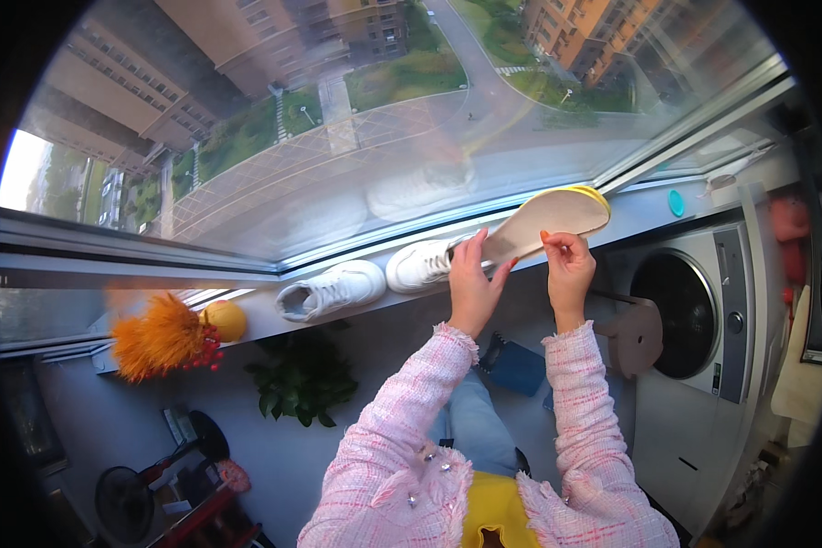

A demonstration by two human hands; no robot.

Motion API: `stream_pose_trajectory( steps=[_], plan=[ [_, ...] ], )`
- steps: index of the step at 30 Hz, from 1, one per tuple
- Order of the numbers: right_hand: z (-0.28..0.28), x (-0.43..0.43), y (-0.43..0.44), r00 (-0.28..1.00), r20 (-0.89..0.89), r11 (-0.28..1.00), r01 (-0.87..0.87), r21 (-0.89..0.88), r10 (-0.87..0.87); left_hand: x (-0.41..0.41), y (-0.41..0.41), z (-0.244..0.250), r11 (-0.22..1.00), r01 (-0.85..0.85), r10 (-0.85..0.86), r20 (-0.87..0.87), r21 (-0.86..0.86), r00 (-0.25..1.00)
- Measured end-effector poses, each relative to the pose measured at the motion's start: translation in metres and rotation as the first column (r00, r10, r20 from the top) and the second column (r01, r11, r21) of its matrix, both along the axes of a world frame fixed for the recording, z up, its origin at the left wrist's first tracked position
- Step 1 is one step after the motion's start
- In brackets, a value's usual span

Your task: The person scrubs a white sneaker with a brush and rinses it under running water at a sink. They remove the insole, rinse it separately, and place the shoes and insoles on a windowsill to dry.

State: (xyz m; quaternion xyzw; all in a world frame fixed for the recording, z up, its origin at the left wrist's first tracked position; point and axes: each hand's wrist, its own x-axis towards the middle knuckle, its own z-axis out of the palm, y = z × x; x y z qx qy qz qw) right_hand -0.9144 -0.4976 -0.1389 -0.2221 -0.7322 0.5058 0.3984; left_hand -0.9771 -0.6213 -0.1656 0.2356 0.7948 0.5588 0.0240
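A beige shoe insole [555, 216] with a yellow far edge lies slantwise over the right part of the white windowsill. My left hand [475, 284] is at its narrow end, beside the opening of a white lace-up shoe [416, 266]; whether the fingers grip the insole or the shoe I cannot tell. At the insole's near edge, my right hand [570, 270] has thumb and forefinger pinched together, a fingertip against the insole. Another white shoe [339, 288] stands to the left on the sill, its opening facing left.
On the sill's left end are orange dried plumes [154, 335], red berries and a yellow round vase [225, 320]. A teal oval object [676, 203] is at the right. Below are a leafy plant [305, 383], a blue object [516, 366], a stool [633, 335] and a front-loading washing machine [692, 315].
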Motion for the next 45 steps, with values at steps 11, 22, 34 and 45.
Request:
stream_pose_trajectory(
  steps=[11,22,34,45],
  plan=[
    [-0.072,0.059,0.078,0.955,0.098,0.857,0.294,-0.424,-0.28,0.003,0.047,-0.044,0.994,0.102,-0.11,0.335,0.04,0.936],
    [-0.136,0.093,0.176,0.839,0.315,0.685,0.545,-0.484,-0.444,0.001,0.083,-0.056,0.904,0.103,-0.091,0.05,-0.415,0.995],
    [-0.163,0.073,0.231,0.828,0.287,0.744,0.559,-0.367,-0.481,0.009,0.11,-0.075,0.747,-0.028,-0.161,-0.222,-0.664,0.962],
    [-0.195,0.062,0.248,0.746,0.546,0.891,0.453,0.004,-0.381,0.009,0.117,-0.104,0.518,-0.169,-0.405,-0.414,-0.839,0.815]
  ],
)
